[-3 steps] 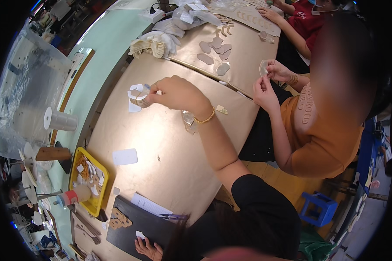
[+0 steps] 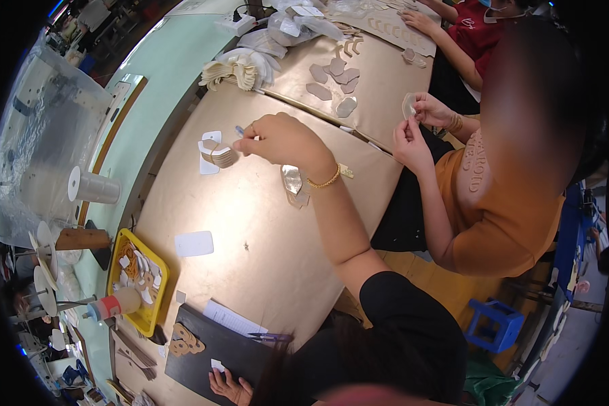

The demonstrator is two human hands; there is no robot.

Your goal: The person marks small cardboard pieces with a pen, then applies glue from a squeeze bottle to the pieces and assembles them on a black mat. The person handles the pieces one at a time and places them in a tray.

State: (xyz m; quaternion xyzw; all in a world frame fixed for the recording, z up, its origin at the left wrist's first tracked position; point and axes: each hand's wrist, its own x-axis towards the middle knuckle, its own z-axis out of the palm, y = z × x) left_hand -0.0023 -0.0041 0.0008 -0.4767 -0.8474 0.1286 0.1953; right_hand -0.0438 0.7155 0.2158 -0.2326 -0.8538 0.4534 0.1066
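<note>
My right hand [image 2: 284,142] is raised over the far part of the table, its fingers closed round a slim, blue-tipped pen-like thing [image 2: 239,130]. Just left of the fingertips lies a banded stack of beige and white curved pieces [image 2: 219,155], partly on a white card [image 2: 209,166]. Clear and beige pieces [image 2: 293,182] lie beside my wrist. At the lower edge, my left hand [image 2: 231,389] rests on a black board [image 2: 199,374], fingers apart, with a small white piece [image 2: 218,365] at its fingertips. Tan pieces with holes [image 2: 185,341] sit on the board.
A yellow tray [image 2: 164,269] of cut pieces stands left, by a red-labelled bottle [image 2: 115,304]. A white card [image 2: 194,243] lies mid-table; paper [image 2: 231,321] and a purple-handled tool [image 2: 271,336] lie nearer. A co-worker in orange [image 2: 501,216] sits right, both hands on a clear piece [image 2: 409,106].
My right hand has moved slightly right, away from the banded stack, carrying the blue-tipped thing with it. My left hand has stayed in place.
</note>
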